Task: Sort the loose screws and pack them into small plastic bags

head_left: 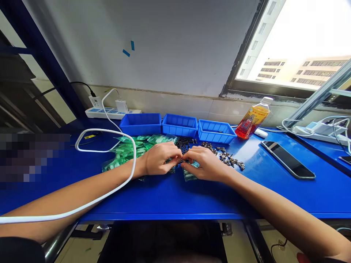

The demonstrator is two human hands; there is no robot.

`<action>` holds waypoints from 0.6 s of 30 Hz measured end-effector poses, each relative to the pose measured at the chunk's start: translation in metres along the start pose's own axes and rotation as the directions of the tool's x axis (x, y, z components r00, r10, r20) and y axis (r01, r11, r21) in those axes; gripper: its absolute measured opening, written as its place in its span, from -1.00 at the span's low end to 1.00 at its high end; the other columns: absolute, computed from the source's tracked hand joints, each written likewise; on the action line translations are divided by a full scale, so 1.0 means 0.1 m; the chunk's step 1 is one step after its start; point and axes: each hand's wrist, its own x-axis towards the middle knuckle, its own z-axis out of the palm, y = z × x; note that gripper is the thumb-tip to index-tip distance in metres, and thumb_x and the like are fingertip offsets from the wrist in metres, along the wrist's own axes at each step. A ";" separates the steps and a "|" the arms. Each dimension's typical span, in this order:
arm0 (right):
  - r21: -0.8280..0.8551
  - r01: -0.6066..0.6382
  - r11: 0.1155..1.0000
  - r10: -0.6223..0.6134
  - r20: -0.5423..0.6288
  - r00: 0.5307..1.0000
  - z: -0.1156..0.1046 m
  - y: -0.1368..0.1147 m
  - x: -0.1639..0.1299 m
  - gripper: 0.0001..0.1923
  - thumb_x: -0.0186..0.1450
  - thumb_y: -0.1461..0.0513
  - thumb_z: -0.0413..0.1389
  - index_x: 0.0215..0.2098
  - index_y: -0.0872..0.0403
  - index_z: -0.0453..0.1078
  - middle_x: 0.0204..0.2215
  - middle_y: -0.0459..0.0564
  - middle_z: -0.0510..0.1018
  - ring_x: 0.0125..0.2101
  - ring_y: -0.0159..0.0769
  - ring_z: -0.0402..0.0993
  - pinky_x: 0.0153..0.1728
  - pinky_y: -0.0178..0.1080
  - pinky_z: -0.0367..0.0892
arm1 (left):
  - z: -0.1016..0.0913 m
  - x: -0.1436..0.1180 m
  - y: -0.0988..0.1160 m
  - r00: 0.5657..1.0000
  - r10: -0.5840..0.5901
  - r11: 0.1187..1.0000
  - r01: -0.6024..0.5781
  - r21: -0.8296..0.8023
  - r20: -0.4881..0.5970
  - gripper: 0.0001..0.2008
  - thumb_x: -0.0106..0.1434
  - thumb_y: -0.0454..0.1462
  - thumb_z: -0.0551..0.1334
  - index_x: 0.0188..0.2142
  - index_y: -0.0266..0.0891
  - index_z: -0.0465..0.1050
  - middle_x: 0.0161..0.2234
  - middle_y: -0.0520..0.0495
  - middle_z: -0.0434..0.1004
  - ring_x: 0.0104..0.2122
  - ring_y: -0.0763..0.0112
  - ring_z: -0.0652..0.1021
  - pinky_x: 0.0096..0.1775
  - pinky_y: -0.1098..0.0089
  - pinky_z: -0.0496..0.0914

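My left hand (160,159) and my right hand (204,163) meet fingertip to fingertip over the blue table (175,197), pinching a small dark screw (181,159) between them. A small clear green bag (189,174) lies under my right hand. A pile of green bags (131,148) sits left of my hands. Loose black screws (185,143) lie just behind the fingers, and darker metal fittings (229,157) are scattered to the right.
Three blue bins (179,126) line the back edge. An orange bottle (251,122) leans at the right, next to a phone (287,159). A white cable (109,164) loops over my left arm from a power strip (109,111). Another strip (320,131) lies far right.
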 end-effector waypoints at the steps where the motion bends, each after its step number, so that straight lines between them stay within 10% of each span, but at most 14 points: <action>1: -0.004 0.001 1.000 -0.001 -0.003 1.000 0.00 0.00 0.00 -0.86 0.25 0.22 0.08 -0.41 0.12 0.39 -0.56 -0.06 0.48 -0.52 -0.39 0.36 -0.43 -0.33 0.20 | 0.00 0.00 0.00 1.000 0.004 1.000 -0.004 0.009 -0.007 -0.81 0.22 -0.34 0.02 -0.41 -0.26 0.40 -0.47 -0.06 0.46 -0.42 0.39 0.40 -0.34 0.41 0.28; 18: -0.021 -0.043 0.999 0.041 -0.069 0.997 0.05 0.03 -0.01 -0.91 0.23 0.24 0.08 -0.31 0.10 0.29 -0.55 -0.12 0.44 -0.50 -0.37 0.38 -0.42 -0.33 0.22 | 0.02 0.00 -0.02 0.998 -0.049 0.999 0.049 -0.005 -0.033 -0.77 0.28 -0.29 0.01 -0.39 -0.27 0.40 -0.46 -0.04 0.48 -0.41 0.40 0.41 -0.33 0.42 0.28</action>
